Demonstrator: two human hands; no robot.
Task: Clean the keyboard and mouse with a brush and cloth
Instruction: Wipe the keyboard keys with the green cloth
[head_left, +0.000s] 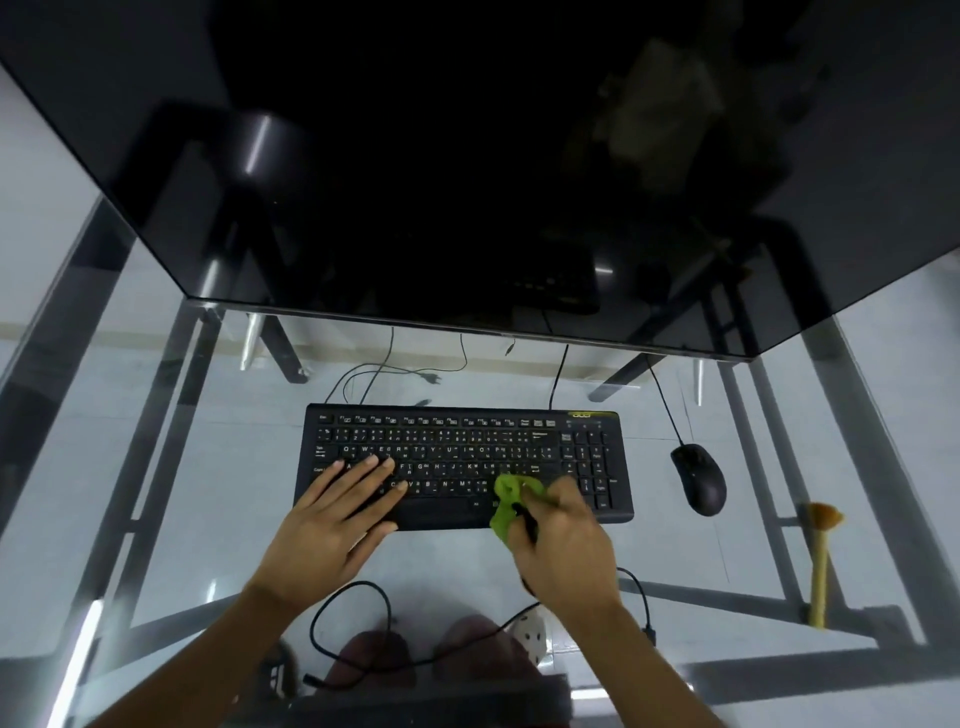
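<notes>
A black keyboard lies on a glass desk, in the middle of the view. My left hand rests flat on its left keys, fingers spread, holding nothing. My right hand is closed on a bunched green cloth pressed against the keyboard's lower right keys. A black wired mouse sits to the right of the keyboard. Further right lies a brush with a yellow handle and tan bristles, untouched.
A large dark monitor overhangs the far side of the desk. Cables run behind the keyboard. Through the glass I see a black cord, a white power strip, my knees and the metal desk frame.
</notes>
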